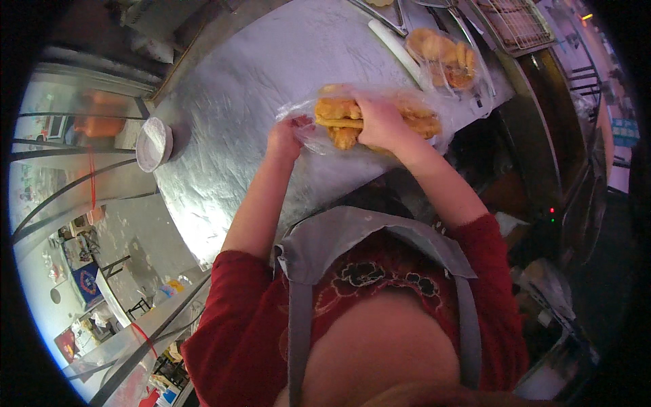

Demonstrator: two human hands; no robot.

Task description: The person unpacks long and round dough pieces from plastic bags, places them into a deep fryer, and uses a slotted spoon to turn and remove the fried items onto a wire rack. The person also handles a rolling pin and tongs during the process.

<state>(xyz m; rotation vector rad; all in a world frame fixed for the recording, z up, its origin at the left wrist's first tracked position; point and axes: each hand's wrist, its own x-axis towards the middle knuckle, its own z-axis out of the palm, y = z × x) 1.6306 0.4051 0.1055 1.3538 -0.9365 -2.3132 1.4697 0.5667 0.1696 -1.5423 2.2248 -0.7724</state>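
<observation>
Several golden fried dough sticks (338, 109) lie in a clear plastic bag (313, 140) over the metal worktable (234, 102). My left hand (287, 137) grips the open-looking left end of the bag, its fingers partly hidden by the film. Across the middle of the dough sticks, my right hand (381, 122) is closed on them, thumb at the near side. Beyond it, at the upper right, rests a second clear bag with fried dough pieces (442, 56). A white rolling pin or rod (394, 51) lies slantwise beside that second bag.
A white bowl (154, 145) stands at the table's left edge. Metal tongs (391, 18) and a strainer (437, 2) lie at the far edge. A wire rack on a tray (524, 25) is at the upper right. Clear plastic sheeting on a frame borders the left side.
</observation>
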